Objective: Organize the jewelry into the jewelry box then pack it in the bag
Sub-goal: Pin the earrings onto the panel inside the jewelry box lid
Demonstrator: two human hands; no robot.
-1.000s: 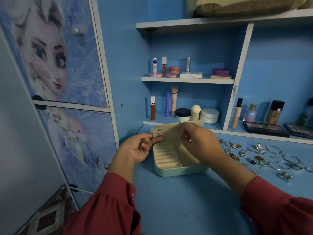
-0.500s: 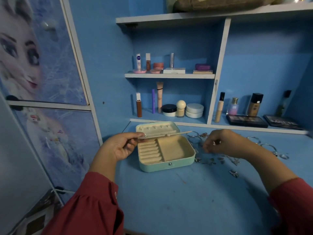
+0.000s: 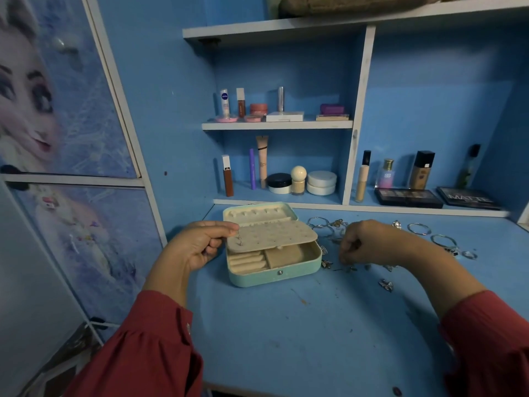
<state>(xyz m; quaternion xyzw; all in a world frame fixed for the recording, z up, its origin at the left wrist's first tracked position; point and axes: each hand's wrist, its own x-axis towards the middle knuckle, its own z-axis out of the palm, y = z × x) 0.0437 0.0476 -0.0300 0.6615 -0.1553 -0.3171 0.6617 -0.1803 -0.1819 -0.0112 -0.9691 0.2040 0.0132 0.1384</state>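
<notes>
A mint-green jewelry box [image 3: 274,275] lies open on the blue desk [image 3: 300,333]. Its cream earring flap [image 3: 274,234] hangs level over the compartments, with small earrings [image 3: 240,240] pinned at its left end. My left hand [image 3: 197,245] pinches the flap's left edge between thumb and fingers. To the right of the box lies a scatter of silver jewelry [image 3: 385,284], with rings and bangles [image 3: 418,228] further right. My right hand [image 3: 363,242] is down in this scatter with fingers curled; whether it holds a piece is hidden. No bag is in view.
Behind the desk, shelves carry cosmetics: tubes and jars [image 3: 286,183], bottles [image 3: 420,173] and two eyeshadow palettes [image 3: 408,197]. A cupboard with a printed cartoon door [image 3: 57,110] stands at the left.
My right hand left the flap and went right, down into the loose jewelry. The flap has dropped from upright to level, still held by my left hand.
</notes>
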